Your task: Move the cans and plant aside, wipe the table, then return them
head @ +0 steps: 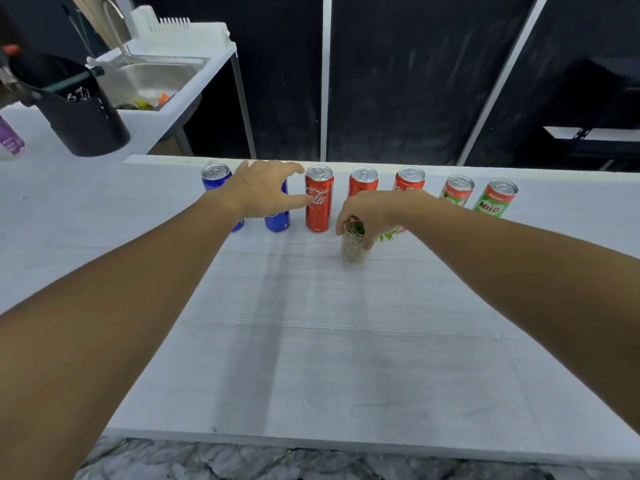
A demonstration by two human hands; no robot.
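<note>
A row of cans stands along the far edge of the white table point(311, 358): two blue cans point(214, 177) point(277, 221), three red cola cans point(319, 206) point(363, 181) point(410, 180) and two green Milo cans point(459, 190) point(496, 200). My left hand point(263, 190) reaches over the second blue can with fingers spread, hiding its top; no firm grip shows. In front of the row stands a small potted plant point(353, 251) in a speckled pot. My right hand point(375, 209) grips the pot's rim from above and covers most of the leaves.
A black bucket-like container point(86, 116) and a purple bottle point(10, 138) sit on the counter at the far left. Behind them are a steel sink point(156, 76) and a white dish rack point(187, 29). Dark panels stand behind the table. Marbled floor shows below the near edge.
</note>
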